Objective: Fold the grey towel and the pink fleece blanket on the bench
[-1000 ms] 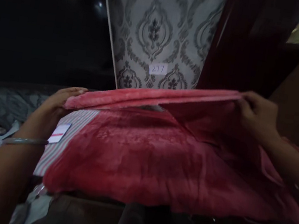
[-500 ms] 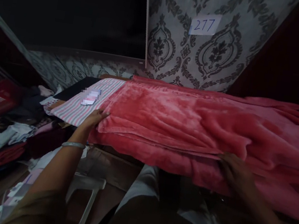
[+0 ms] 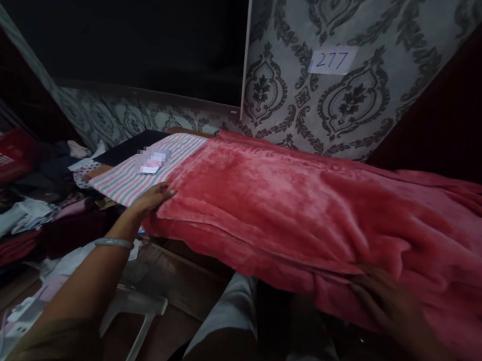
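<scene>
At the front edge of the red blanket (image 3: pixel 266 196), the right hand (image 3: pixel 381 294) has its grip nearly closed, the fingers bunched on the rim of the folded-over layer – the edge is caught between them, though shadow hides the thumb side. At the blanket's left end, the left hand (image 3: pixel 153 197) lays its fingertips on the cloth near the front corner; its grip is only slightly parted, and I cannot tell whether fabric is pinched in it or merely touched. A pale bracelet (image 3: pixel 114 243) circles the left wrist.

Between the two hands the folded edge runs almost straight, with a strip of the lower layer hanging below it. The blanket lies lengthwise across the bench (image 3: pixel 99 171), smooth toward the left and rumpled into creases beyond the right hand.

Just beside the left hand is a pink-and-grey striped cloth (image 3: pixel 119 182), reaching up to the blanket, with a small card (image 3: pixel 151 167) on top, partly blurred out. A dark flat item (image 3: pixel 125 147) sits behind that. Farther left is a heap of clothes (image 3: pixel 24 219); behind the bench – a large dark screen (image 3: pixel 134 17) and patterned wallpaper (image 3: pixel 298 122) bearing a paper marked 277 (image 3: pixel 332 59).
</scene>
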### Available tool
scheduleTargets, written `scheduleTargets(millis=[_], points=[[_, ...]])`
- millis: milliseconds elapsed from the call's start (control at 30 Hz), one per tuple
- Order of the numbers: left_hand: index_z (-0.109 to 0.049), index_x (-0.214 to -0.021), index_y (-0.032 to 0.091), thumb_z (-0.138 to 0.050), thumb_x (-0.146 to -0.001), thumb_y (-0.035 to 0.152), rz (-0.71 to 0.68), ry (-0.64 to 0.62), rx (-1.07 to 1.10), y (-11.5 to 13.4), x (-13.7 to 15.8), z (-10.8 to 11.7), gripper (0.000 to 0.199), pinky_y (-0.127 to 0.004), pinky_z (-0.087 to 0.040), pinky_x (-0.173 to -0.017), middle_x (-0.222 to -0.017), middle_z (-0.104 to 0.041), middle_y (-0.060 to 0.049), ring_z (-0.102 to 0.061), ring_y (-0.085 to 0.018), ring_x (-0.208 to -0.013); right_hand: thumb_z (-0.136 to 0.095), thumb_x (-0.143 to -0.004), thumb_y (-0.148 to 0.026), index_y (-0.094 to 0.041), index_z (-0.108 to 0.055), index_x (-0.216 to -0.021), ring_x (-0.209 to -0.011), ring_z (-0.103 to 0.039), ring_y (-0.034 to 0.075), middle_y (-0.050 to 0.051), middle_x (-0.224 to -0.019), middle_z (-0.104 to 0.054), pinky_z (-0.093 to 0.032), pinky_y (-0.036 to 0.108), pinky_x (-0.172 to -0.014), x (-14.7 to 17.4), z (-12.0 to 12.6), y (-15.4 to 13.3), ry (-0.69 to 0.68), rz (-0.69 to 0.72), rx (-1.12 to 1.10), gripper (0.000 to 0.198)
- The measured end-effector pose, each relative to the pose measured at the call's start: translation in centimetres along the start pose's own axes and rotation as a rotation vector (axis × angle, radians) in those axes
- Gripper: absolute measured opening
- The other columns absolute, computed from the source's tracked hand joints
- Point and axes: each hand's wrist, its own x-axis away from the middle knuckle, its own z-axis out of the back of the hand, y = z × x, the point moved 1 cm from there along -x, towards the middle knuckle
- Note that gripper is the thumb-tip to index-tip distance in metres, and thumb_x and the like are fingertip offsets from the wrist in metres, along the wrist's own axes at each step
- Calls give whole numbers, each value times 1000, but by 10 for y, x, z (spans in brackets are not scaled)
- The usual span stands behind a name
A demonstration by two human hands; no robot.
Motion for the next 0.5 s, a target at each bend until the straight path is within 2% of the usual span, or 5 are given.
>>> scheduleTargets(millis=[100, 200, 300, 400, 500], points=[[-66, -86, 18, -92, -51, 50, -2, -138, 119, -9, 16, 6, 54, -29, -54, -66, -79, -70, -2, -68, -22, -78, -51, -99, -41, -30, -76, -99, -87, -75, 29, 6, -105, -76, -66, 42, -69, 3, 4, -1, -13, -12, -21, 27], [-67, -86, 17, -91, -50, 52, -63, -237, 109, -14, 29, 8, 56, -30, -55, -68, -79, -70, -3, -67, -22, -78, -54, -95, -38, -39, -76, -105, -87, -75, 33, 2, -100, -76, -66, 47, -70, 2, 4, -1, -19, -28, -72, 24], [-64, -87, 17, -86, -56, 52, -89, -121, 48, -16, 27, 6, 52, -31, -53, -62, -75, -66, -2, -62, -20, -70, -55, -93, -36, -45, -76, -104, -85, -74, 34, 1, -97, -76, -66, 49, -70, 0, 0, -1, 5, -68, -97, 26], [-59, -84, 18, -74, -65, 54, -111, 52, -107, -16, 14, 2, 43, -29, -49, -58, -69, -59, 1, -56, -17, -65, -54, -94, -38, -37, -78, -99, -84, -75, 32, 4, -98, -76, -67, 48, -70, -1, -3, -4, 26, -42, -52, 25], [-59, -82, 19, -66, -67, 48, -135, 104, -224, -16, 5, -1, 34, -29, -47, -63, -69, -58, 1, -56, -18, -70, -51, -96, -41, -28, -79, -93, -88, -75, 30, 7, -100, -76, -67, 44, -73, 0, -3, -9, 8, -9, -21, 31]])
